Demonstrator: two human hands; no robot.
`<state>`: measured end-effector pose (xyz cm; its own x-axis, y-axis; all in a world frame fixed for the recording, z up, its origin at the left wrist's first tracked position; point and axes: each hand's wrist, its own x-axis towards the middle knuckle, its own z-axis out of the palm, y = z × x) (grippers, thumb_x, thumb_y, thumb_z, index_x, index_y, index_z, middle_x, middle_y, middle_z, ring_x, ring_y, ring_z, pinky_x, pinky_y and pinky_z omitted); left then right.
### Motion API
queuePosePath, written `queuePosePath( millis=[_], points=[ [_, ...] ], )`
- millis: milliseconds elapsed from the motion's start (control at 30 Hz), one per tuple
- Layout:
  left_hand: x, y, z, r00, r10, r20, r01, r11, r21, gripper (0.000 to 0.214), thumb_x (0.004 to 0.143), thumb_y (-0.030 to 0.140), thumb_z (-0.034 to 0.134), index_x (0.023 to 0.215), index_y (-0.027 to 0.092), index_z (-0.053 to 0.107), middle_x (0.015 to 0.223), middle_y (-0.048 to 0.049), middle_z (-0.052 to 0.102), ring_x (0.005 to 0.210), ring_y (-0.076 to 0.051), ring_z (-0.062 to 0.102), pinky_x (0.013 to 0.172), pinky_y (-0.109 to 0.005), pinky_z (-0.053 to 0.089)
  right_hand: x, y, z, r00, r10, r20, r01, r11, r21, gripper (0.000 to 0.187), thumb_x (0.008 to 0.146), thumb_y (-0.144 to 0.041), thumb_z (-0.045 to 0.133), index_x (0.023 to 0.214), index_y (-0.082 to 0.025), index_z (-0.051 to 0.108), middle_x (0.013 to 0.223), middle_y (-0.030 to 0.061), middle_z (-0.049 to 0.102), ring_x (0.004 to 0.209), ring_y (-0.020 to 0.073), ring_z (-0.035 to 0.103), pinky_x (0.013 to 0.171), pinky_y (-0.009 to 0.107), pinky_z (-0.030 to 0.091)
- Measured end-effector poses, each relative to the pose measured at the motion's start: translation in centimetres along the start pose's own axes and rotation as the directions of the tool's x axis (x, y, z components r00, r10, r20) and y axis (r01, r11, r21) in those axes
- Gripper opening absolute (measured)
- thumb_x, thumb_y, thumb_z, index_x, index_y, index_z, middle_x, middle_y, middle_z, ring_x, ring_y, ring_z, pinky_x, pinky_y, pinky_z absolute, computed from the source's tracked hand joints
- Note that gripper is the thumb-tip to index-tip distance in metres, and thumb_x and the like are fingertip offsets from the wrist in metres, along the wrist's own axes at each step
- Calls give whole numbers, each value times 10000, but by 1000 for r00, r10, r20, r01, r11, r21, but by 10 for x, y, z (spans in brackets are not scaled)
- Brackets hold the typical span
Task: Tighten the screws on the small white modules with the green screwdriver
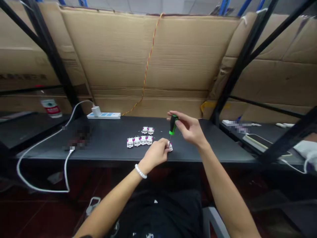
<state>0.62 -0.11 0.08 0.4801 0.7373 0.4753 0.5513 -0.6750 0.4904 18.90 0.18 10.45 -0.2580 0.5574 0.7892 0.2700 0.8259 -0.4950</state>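
Note:
My right hand (190,129) is closed around the black-and-green handle of a screwdriver (172,125), which stands almost upright with its shaft pointing down. The tip meets, or comes very close to, a small white-and-purple part (170,146) near the front of the dark table. My left hand (156,152), with a white beaded bracelet on its wrist, pinches that part from the left; its fingers partly cover it. Left of this hand lies a row of several similar white-and-purple parts (137,141), and behind that row sit two more (148,130).
A white power strip (112,115) with a plugged-in charger lies at the table's back left. Its white cable (39,145) loops over the front edge. Black metal posts (235,72) flank the table (193,153), and a cardboard wall (119,56) rises behind. A phone (264,142) lies at right.

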Motion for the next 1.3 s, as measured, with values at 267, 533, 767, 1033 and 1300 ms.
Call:
queuePosePath(
  millis=[267,533,767,1033,1300],
  points=[
    [0,0,0,1000,-7,-1,7,1000,-12,143,951,119,647,860,213,589,1019,-63,716,942,-240,708,907,-364,555,-1,-1,-1,997,-11,-81,-3,986,-165,401,954,-467,762,1316,-294,773,1149,88,722,889,207,694,844,397,650],
    [0,0,0,1000,-12,-3,12,1000,-23,143,952,117,643,857,212,594,1035,-67,723,950,-237,712,905,-359,556,-3,4,1,991,6,-136,-30,984,-173,389,882,-495,844,1213,-294,808,1052,67,733,838,207,688,817,399,658],
    [0,2,-2,1000,-5,14,5,1000,-1,125,961,120,636,888,216,604,1028,-64,716,942,-238,710,889,-350,551,-4,4,1,999,38,-28,-38,999,23,404,1020,-474,671,1379,-300,730,1194,86,755,968,226,748,893,409,664],
    [0,2,-2,1000,-10,19,10,1000,15,119,960,122,637,891,211,600,1037,-69,718,936,-245,705,883,-366,547,-4,0,-2,1000,2,17,-2,1000,-19,424,1046,-426,624,1450,-310,680,1311,106,716,1081,243,731,942,422,643],
    [1,3,-3,1000,-23,13,23,1000,-7,136,943,97,637,882,212,599,1013,-68,713,939,-246,700,891,-370,554,-1,1,-2,997,-20,-71,5,979,-202,351,921,-436,810,1235,-279,789,1081,72,709,857,207,675,805,391,627]
  ],
)
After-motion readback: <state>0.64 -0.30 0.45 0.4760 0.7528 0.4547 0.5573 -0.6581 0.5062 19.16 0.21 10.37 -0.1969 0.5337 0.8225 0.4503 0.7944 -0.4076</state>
